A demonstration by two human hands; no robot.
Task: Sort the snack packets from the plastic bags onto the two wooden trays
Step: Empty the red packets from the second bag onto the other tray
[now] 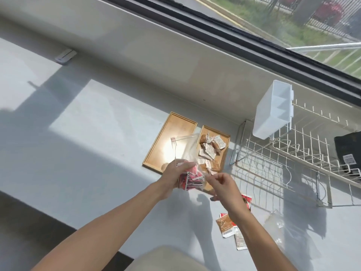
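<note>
Grey tabletop (88, 118) under window. Left hand (172, 176) fingers grip clear plastic bag (187, 151) of red packets (190, 180) above the bare left tray (170, 141), poised for emptying; right hand (224, 187) fingers pinch its corner. Brown packets (210, 148) fill the tray at 3 o'clock (226, 138).

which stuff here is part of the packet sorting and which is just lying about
Job: plastic bag of red packets held in left hand, right hand at it; left tray; right tray with brown packets; loose packets on counter.

Lying about: dish rack, white caddy, dark cloth.
</note>
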